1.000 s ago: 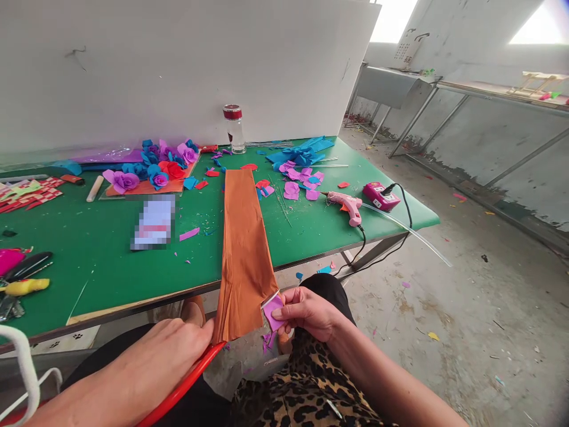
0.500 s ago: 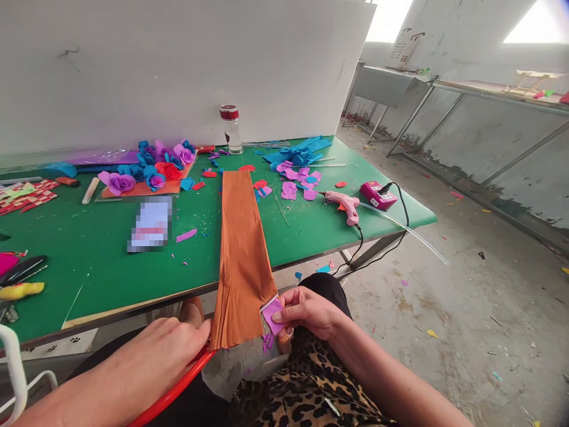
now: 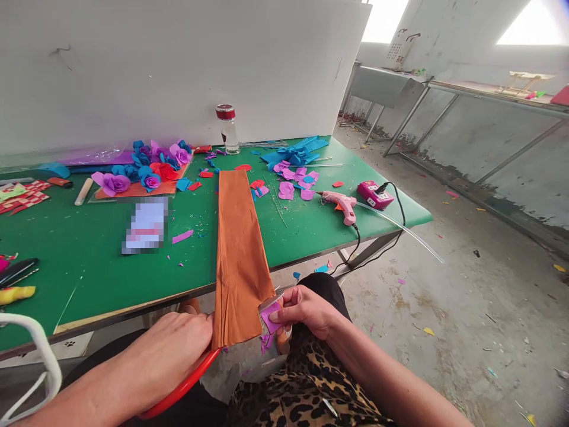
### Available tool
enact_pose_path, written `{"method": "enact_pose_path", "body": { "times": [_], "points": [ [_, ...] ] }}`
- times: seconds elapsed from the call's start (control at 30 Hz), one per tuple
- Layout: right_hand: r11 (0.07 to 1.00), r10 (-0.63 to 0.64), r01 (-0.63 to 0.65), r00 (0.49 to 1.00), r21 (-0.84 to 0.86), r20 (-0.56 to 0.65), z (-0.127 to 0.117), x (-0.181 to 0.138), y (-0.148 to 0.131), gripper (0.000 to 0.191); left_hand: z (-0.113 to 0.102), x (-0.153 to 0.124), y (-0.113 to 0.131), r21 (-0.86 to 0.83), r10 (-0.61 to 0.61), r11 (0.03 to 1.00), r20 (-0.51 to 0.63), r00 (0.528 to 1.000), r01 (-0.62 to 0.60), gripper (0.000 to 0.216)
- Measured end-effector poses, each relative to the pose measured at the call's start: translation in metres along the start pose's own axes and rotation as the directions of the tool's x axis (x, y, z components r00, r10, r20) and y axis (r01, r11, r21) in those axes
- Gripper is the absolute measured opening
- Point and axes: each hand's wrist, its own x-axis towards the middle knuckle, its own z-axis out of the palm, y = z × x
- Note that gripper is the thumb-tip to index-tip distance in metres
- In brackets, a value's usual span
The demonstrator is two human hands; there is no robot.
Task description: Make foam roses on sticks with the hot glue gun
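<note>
A long strip of orange crepe paper runs from the table over its front edge towards me. My left hand is closed at the strip's lower left corner, around scissors with a red handle; most of their blades is hidden under the paper. At the lower right corner, where the orange paper has a notch, my right hand pinches a small purple paper piece between thumb and fingers. A thin metallic edge shows beside that piece. Purple scraps hang just below it.
On the green table lie a pink glue gun, a magenta power socket, purple petals, blue crepe paper and paper flowers. A glass bottle stands by the white board. A white metal loop is at left.
The view has shifted slightly, so the table's things sit a little further left. My left hand and the red handle have moved slightly right; the right hand keeps its pinch.
</note>
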Motion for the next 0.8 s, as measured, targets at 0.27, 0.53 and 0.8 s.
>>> {"method": "enact_pose_path", "body": {
  "times": [0.27, 0.53, 0.8],
  "points": [
    [1.000, -0.017, 0.017, 1.000, -0.017, 0.002, -0.001, 0.001, 0.001, 0.043, 0.003, 0.013, 0.004, 0.152, -0.026, 0.988, 0.072, 0.997, 0.014, 0.029],
    [1.000, -0.010, 0.010, 1.000, -0.022, 0.011, 0.000, 0.001, 0.000, 0.044, 0.007, 0.013, 0.003, 0.183, -0.028, 0.983, 0.073, 0.997, 0.014, 0.034],
    [1.000, 0.018, -0.019, 0.998, -0.014, -0.056, -0.005, 0.002, 0.003, 0.047, 0.000, 0.007, 0.000, 0.096, 0.024, 0.995, 0.104, 0.994, -0.034, 0.029]
  ]
}}
